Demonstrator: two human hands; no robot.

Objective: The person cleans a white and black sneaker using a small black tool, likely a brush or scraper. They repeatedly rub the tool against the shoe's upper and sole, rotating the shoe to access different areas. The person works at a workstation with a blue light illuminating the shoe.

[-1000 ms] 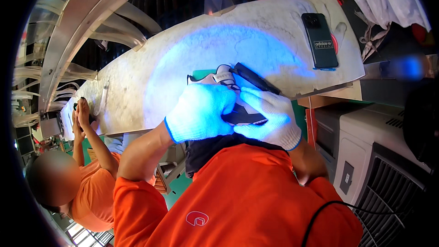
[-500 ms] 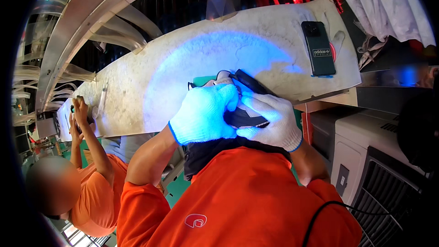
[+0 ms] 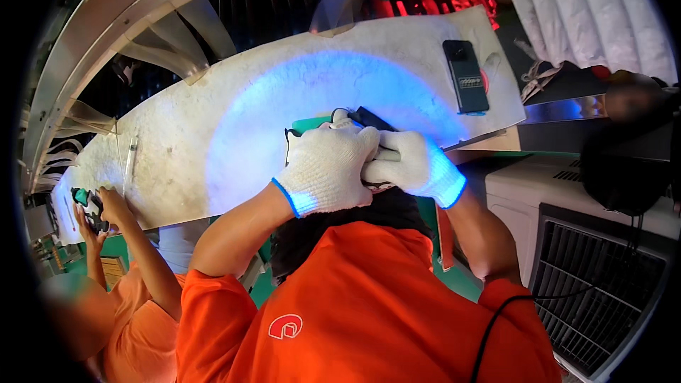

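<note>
Right hand has moved inward to meet the left hand. Fingers of both curl in a grip on a shoe, mostly hidden beneath, projecting slightly beyond. Bench extends past the grip.

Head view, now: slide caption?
White-gloved left hand and right hand meet over a mostly hidden shoe at a blue-lit worktable, dark phone at right.

Strong blue pool on pale bench, tinting glove cuffs at L hand & R hand; red glow top R of ctr; bkgd dim; fisheye bends edges, corners black; co-worker's head blurred
</note>
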